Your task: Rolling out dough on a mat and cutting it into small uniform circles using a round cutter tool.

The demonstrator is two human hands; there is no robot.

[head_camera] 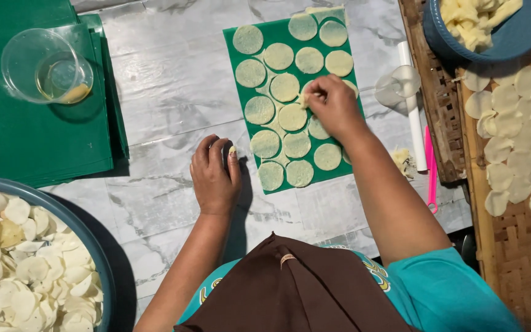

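A green plastic sheet [339, 169] lies on the marble floor, covered with several thin pale dough rounds [284, 86]. My right hand [333, 104] rests over the sheet's right side, fingers pinched on a dough round [305, 97] at its edge. Beside the sheet's lower left edge sits my left hand [214, 174], curled, fingertips near a dough round [265, 143]; whether it holds anything is unclear.
A stack of green sheets [32, 141] with a clear plastic cup [47, 66] lies at the left. A large blue basin of dough rounds [19, 270] sits bottom left. At the right are a woven tray [523, 233] of rounds, a blue bowl [523, 31], a white roller [414, 117] and a pink tool [430, 172].
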